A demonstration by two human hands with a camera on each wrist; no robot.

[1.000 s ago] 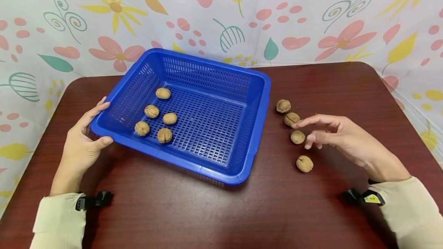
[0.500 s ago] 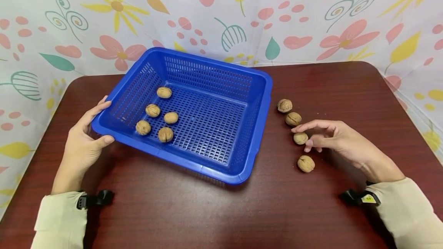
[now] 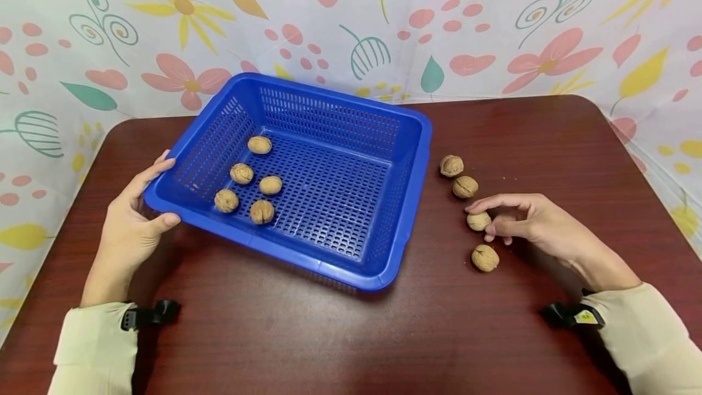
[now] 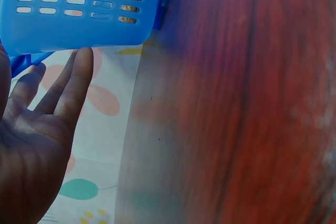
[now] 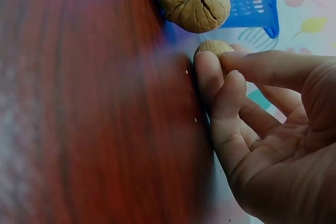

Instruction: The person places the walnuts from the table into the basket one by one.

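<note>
A blue plastic basket [image 3: 351, 270] sits on the table with several walnuts [image 3: 262, 212] inside, towards its left. My left hand [image 3: 127, 227] holds the basket's left corner, thumb along the front rim and fingers on the left side; in the left wrist view fingertips [image 4: 84, 59] meet the basket's underside. To the right of the basket, my right hand [image 3: 534, 224] pinches a walnut [image 3: 478, 220] between thumb and fingers, low at the table. The right wrist view shows that walnut [image 5: 214, 47] partly covered by fingers. A nearer walnut [image 3: 485, 258] lies just in front of it.
Two more walnuts [image 3: 451, 166] lie behind the pinched one, close to the basket's right side. The dark red wooden table [image 3: 340, 346] ends at a flower-patterned cloth [image 3: 471, 17] at the back. Small crumbs dot the surface near the right hand.
My right hand has come down and slightly towards me, from beside the walnuts onto one, and its thumb and fingers have closed on it. The left hand and basket stay put.
</note>
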